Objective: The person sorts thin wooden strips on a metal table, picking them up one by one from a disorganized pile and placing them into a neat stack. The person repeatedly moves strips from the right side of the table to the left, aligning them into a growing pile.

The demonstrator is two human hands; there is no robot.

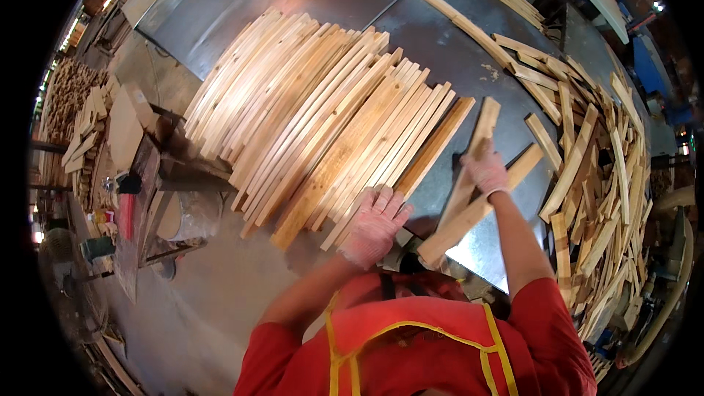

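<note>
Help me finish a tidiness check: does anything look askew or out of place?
The heaped boards on the right look askew, crossing at many angles, while the row of boards by the left hand lies roughly parallel.

**Location: woodworking workshop**

Setting reads as a woodworking shop of industrial kind. Evidence, by area:

Centre: broad metal-topped table (440, 51) bearing a long row of sawn wooden strips (323, 117), laid side by side.

Right: tangled heap of loose wood pieces (601, 198), mixed lengths. Beyond it, a pale, thick hose (678, 286) curves along the rim; its connection cannot be made out.

Left: dense stack of timber (70, 95), end faces showing; grey, scuffed floor (220, 308) between it and the table.

Upper right: blue equipment (649, 66), too distorted to identify.

Clothing: work gloves (369, 231); red garment with yellow-edged straps (418, 312).
</note>
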